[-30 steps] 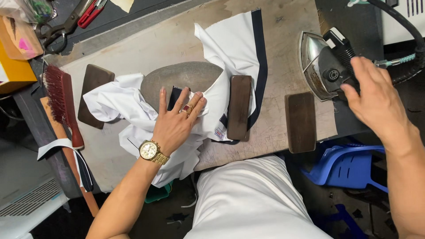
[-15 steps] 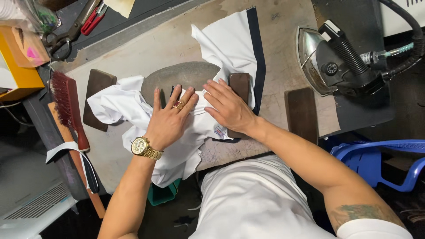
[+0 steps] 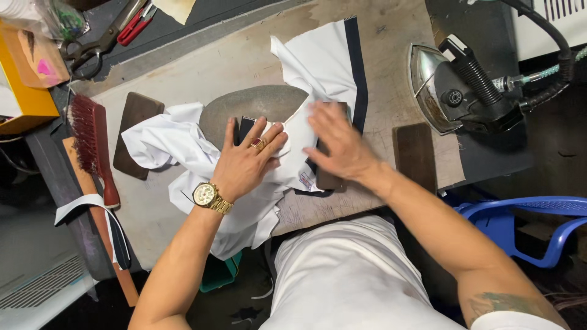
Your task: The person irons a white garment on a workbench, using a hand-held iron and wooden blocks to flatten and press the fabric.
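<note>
The white garment [image 3: 202, 146] with a dark navy trim band lies crumpled over the grey oval pressing pad [image 3: 257, 104] at the centre of the worn ironing table [image 3: 202, 67]. The left hand [image 3: 244, 162] rests flat on the fabric, fingers spread. The right hand [image 3: 336, 143], blurred, lies open-palmed on the cloth, gripping nothing. The steam iron [image 3: 458, 91] stands at right.

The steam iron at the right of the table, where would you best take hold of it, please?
Grip the steam iron by its ribbed black handle, coming from above: it runs along the top, clear of the metal soleplate, with the hose leaving at the right end.
</note>
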